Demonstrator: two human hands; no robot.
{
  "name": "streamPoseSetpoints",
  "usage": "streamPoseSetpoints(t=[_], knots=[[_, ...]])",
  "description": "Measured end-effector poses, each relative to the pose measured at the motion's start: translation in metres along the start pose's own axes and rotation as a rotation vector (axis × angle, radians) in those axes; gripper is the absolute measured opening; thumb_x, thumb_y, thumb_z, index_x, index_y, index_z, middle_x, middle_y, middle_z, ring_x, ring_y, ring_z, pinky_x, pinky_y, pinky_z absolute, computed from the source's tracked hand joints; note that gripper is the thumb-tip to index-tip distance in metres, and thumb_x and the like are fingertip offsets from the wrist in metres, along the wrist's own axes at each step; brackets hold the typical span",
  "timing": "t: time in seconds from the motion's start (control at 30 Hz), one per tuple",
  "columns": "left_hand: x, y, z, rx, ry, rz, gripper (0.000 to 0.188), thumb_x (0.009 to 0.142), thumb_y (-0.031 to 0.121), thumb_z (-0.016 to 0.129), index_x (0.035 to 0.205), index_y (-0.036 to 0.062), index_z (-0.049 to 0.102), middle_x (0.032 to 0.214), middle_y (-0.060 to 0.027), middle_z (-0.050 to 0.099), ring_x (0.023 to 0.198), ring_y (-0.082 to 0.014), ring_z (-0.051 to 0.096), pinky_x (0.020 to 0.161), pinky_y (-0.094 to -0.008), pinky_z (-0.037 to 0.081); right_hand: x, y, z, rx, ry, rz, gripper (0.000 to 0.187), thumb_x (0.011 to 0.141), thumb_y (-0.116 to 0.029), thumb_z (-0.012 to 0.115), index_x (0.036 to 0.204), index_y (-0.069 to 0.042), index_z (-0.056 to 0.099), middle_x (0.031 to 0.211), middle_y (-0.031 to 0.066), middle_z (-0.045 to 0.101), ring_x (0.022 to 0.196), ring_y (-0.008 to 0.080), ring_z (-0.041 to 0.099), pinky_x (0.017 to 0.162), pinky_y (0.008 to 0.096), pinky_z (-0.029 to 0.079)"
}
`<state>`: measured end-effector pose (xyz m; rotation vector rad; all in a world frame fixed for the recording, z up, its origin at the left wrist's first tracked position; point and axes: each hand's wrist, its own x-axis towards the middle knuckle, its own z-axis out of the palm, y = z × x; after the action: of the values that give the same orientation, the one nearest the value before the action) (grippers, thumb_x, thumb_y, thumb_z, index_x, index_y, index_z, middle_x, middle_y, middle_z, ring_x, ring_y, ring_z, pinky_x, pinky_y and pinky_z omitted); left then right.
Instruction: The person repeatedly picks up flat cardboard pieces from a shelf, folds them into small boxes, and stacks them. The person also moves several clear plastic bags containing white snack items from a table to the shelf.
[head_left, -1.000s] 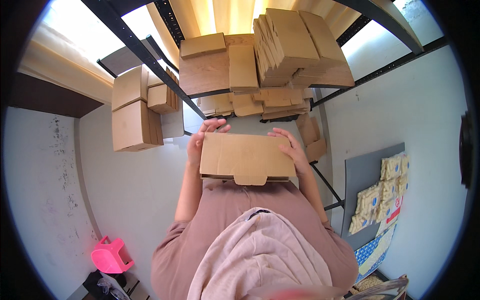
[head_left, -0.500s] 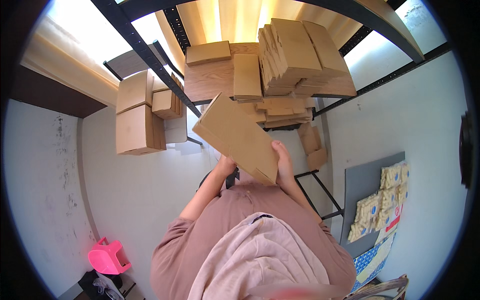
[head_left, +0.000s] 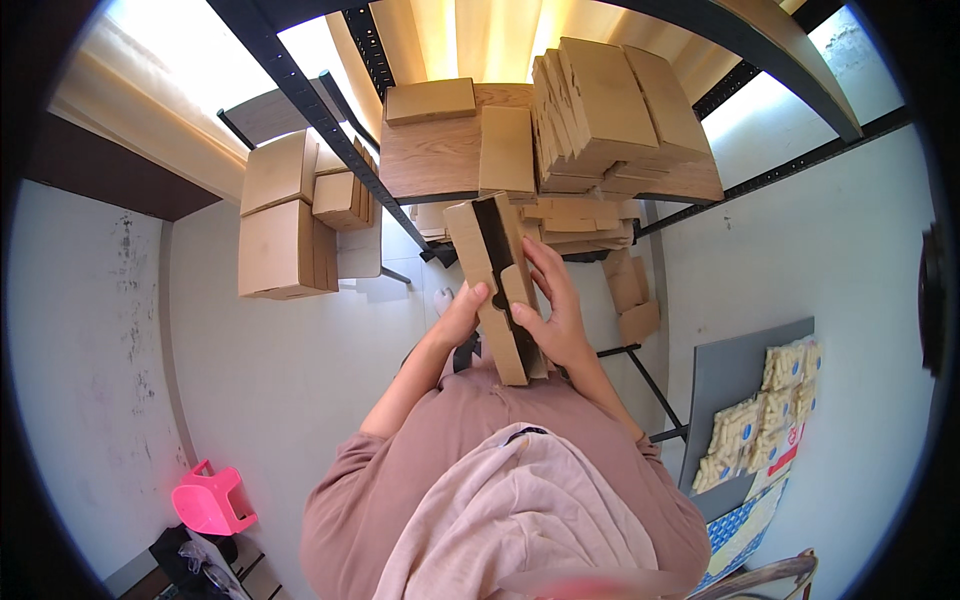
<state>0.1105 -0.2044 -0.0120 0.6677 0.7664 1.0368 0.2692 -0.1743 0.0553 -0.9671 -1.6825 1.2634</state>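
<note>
Between my two hands, in front of my body, is a brown cardboard box [head_left: 478,240] tilted with one narrow side toward me. A dark gap runs along that side, where a flap stands partly raised. My left hand [head_left: 463,312] grips the box's left edge, thumb on the cardboard beside the gap. My right hand [head_left: 556,310] wraps the right side, its thumb at the flap and its fingers along the far face. The fingers of my left hand are mostly hidden behind the box.
Ahead, a wooden shelf [head_left: 430,160] bears small closed boxes [head_left: 507,150] and a tall stack of flattened cartons [head_left: 610,105]. Larger boxes [head_left: 275,245] sit on a chair at left. A pink stool [head_left: 213,500] stands lower left; bagged pale pieces [head_left: 735,430] lie on a grey board at right.
The box has turned from a slanted, flat-face view to nearly upright, showing its gapped side. My right hand has moved up along it, and my left thumb now shows on the edge.
</note>
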Motion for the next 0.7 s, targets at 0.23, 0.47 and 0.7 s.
streamPoseSetpoints(t=[0.23, 0.47, 0.7], knots=[[0.0041, 0.0004, 0.0015, 0.012, -0.034, 0.029, 0.096, 0.072, 0.070, 0.054, 0.135, 0.0030, 0.026, 0.128, -0.0108, 0.039, 0.118, -0.0206, 0.039, 0.096, -0.0341, 0.035, 0.0012, 0.0016, 0.0022, -0.083, 0.000, -0.092, 0.066, 0.070, -0.026, 0.061, 0.128, -0.001, 0.042, 0.133, 0.0216, 0.035, 0.122, 0.0353, 0.037, 0.102, 0.0398, 0.029], [0.0040, 0.0007, 0.0024, -0.009, -0.041, -0.006, 0.097, 0.072, 0.070, 0.054, 0.135, 0.0035, 0.023, 0.129, -0.0108, 0.037, 0.119, -0.0208, 0.037, 0.097, -0.0343, 0.034, 0.0003, 0.0026, 0.0025, -0.104, -0.022, -0.078, 0.065, 0.072, -0.025, 0.059, 0.130, -0.002, 0.040, 0.134, 0.0221, 0.033, 0.124, 0.0358, 0.035, 0.103, 0.0397, 0.028], [0.0048, -0.0059, -0.0028, -0.031, -0.036, -0.027, 0.097, 0.073, 0.070, 0.052, 0.136, 0.0038, 0.021, 0.130, -0.0107, 0.035, 0.120, -0.0214, 0.037, 0.097, -0.0349, 0.035, -0.0029, 0.0046, 0.0064, -0.136, -0.067, -0.058, 0.063, 0.078, -0.023, 0.054, 0.134, -0.003, 0.035, 0.138, 0.0227, 0.028, 0.127, 0.0364, 0.029, 0.104, 0.0396, 0.025]])
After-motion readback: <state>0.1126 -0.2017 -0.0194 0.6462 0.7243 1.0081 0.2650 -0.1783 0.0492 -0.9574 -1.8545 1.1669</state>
